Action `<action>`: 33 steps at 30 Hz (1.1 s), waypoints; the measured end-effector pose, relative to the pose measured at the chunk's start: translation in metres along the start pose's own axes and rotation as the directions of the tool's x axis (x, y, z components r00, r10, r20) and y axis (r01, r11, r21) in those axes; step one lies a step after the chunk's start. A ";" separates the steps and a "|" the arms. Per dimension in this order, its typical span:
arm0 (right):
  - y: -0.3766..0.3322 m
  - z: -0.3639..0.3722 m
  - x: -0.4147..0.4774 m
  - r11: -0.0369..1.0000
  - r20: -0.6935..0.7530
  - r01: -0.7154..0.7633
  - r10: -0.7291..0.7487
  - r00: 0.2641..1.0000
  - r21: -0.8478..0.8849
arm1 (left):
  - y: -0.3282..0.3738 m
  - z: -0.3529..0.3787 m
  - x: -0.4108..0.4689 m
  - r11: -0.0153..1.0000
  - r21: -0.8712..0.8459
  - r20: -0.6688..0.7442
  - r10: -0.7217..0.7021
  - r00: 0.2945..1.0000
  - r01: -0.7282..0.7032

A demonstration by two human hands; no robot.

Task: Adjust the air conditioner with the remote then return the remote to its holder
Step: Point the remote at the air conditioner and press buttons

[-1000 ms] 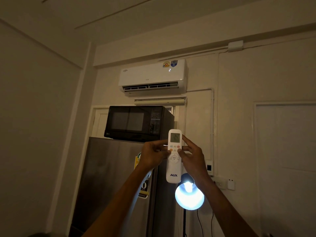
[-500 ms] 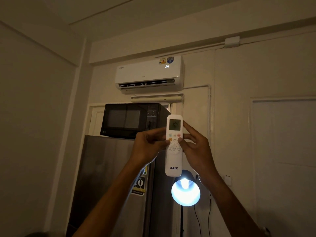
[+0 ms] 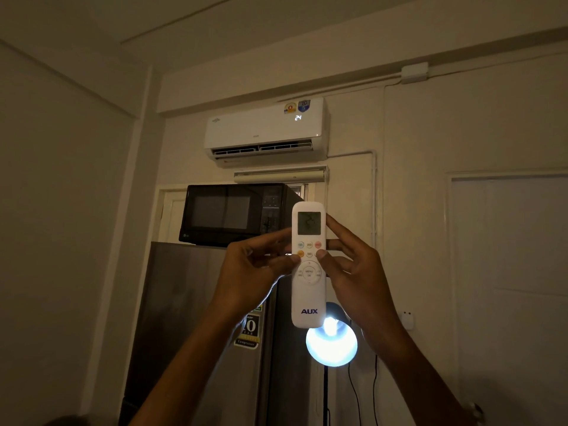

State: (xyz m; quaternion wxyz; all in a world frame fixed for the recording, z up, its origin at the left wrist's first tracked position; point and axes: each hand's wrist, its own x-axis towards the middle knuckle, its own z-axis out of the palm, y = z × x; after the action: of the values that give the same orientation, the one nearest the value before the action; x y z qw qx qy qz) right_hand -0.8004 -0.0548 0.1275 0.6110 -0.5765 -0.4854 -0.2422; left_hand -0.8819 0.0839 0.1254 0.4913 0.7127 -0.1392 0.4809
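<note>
A white remote (image 3: 308,290) marked AUX stands upright in front of me, screen at the top, held from both sides. My left hand (image 3: 252,272) grips its left edge with the thumb by the orange button. My right hand (image 3: 356,272) grips the right edge, thumb on the button rows, fingers behind the screen. High on the wall hangs the white air conditioner (image 3: 264,133), its display reading 24 and its flap open. The remote's holder is not in view.
A black microwave (image 3: 233,213) sits on a grey fridge (image 3: 196,318) below the air conditioner. A lit round lamp (image 3: 332,345) on a stand glares just under the remote. A closed door (image 3: 510,272) is at the right, a wall switch (image 3: 407,319) beside it.
The remote and both hands have risen slightly in the view. The air conditioner's display went from a partial 2 to 24.
</note>
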 end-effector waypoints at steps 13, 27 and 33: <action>0.003 0.000 0.002 1.000 -0.006 -0.010 0.010 1.000 -0.008 | -0.005 0.002 0.004 1.000 -0.021 0.023 -0.001 1.000 0.001; 0.017 0.002 0.006 1.000 -0.002 -0.024 0.024 1.000 0.002 | -0.016 -0.001 0.011 1.000 -0.030 0.036 0.008 0.999 -0.007; 0.028 0.003 0.007 1.000 0.005 -0.025 0.025 1.000 -0.002 | -0.027 0.001 0.013 1.000 -0.017 0.031 -0.019 0.999 0.019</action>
State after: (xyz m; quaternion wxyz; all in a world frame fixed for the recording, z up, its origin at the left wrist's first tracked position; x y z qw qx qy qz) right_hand -0.7749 -0.0438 0.1199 0.6121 -0.5836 -0.4797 -0.2336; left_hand -0.8568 0.0990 0.1210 0.4996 0.7172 -0.1442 0.4639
